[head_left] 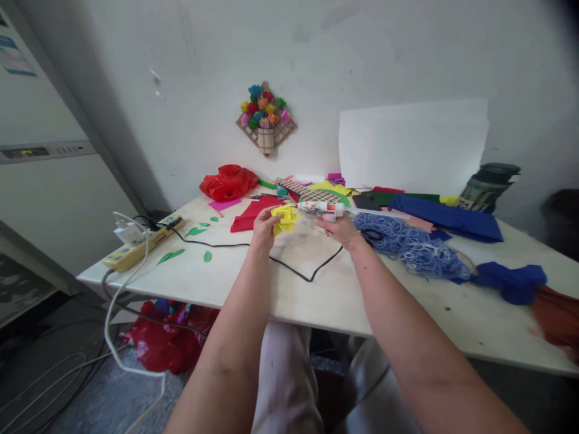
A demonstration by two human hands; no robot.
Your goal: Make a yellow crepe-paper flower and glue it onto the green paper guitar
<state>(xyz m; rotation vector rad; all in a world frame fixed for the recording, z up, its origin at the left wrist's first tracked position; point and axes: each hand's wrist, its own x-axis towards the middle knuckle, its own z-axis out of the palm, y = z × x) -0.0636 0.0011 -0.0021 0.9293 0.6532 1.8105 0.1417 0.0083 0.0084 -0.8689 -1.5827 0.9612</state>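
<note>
Left hand: pinches a crumpled yellow piece between thumb and fingers, raised above the table.
Right hand: grips a white glue gun, fingers wrapped around its handle.
Nozzle: points toward the yellow piece, right at its upper edge; whether they touch, I cannot tell.
Cord: black, dips below the hands, passes the left wrist and runs to the yellow power strip at the table's left end.
Left of the hands: a red sheet just beyond the left hand, then scattered green leaf shapes.
Right of the hands: a tangled heap of blue string; behind it, folded blue material.
Back edge: a red plastic bag at left, a dark bottle at right.
Wall: a hanging flower ornament.
</note>
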